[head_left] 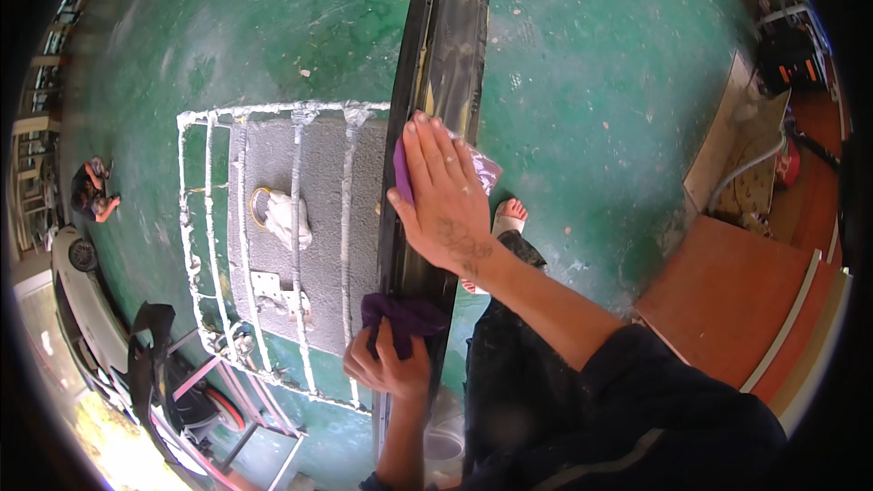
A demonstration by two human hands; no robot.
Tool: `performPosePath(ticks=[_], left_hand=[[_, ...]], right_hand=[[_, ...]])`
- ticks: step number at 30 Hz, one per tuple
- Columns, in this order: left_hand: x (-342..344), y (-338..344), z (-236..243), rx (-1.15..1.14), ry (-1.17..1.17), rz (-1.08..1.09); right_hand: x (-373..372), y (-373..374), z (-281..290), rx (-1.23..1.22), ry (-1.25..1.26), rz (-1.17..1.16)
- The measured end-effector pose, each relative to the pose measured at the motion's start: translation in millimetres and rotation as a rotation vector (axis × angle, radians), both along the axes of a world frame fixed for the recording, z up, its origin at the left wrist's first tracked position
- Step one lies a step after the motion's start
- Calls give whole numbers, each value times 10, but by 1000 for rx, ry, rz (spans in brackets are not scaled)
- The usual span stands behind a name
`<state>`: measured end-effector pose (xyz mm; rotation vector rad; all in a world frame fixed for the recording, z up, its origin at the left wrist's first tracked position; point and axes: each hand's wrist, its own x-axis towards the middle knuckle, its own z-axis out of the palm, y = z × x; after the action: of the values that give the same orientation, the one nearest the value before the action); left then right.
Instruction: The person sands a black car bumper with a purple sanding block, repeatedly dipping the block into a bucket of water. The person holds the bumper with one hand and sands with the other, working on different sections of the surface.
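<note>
A long black panel [457,32], perhaps a car part, runs away from me on a white-coated frame and shows dull, scuffed patches. My right hand [446,184] lies flat on it, fingers stretched out, pressing on a purple sheet [486,170] that looks like sandpaper. The sheet's patterned backing shows beside the fingers; most of it is hidden under the palm. Nearer to me, my left hand [389,365] grips a dark purple cloth [400,320] against the panel's left edge with curled fingers.
The frame's bars [296,173] stand left of the panel over a grey mat [323,159]. A tape roll [260,207] lies there by crumpled white material [289,221]. A red-brown board [727,291] stands right. Far left are a crouching person [93,189] and a car [91,295].
</note>
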<state>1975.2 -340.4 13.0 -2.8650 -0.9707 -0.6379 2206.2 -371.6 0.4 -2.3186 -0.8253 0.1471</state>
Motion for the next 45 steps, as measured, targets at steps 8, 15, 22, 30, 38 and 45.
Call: performPosePath(ticks=[8, 15, 22, 30, 38, 45], left_hand=[[-137, 32, -30, -14, 10, -15], [-76, -3, -11, -58, -3, -4], [-110, 14, -25, -16, -5, 3], [-82, 36, -6, -3, 2, 34], [-28, 15, -18, -12, -9, 28], [-78, 25, -2, -7, -14, 27]], right_hand=[[-294, -263, -53, -17, 67, 346], [984, 240, -121, -130, -315, -39], [590, 177, -129, -118, -400, 229], [66, -118, -145, -28, -128, 119], [-33, -337, 25, -151, -114, 141], [-295, -526, 24, -199, -108, 231]])
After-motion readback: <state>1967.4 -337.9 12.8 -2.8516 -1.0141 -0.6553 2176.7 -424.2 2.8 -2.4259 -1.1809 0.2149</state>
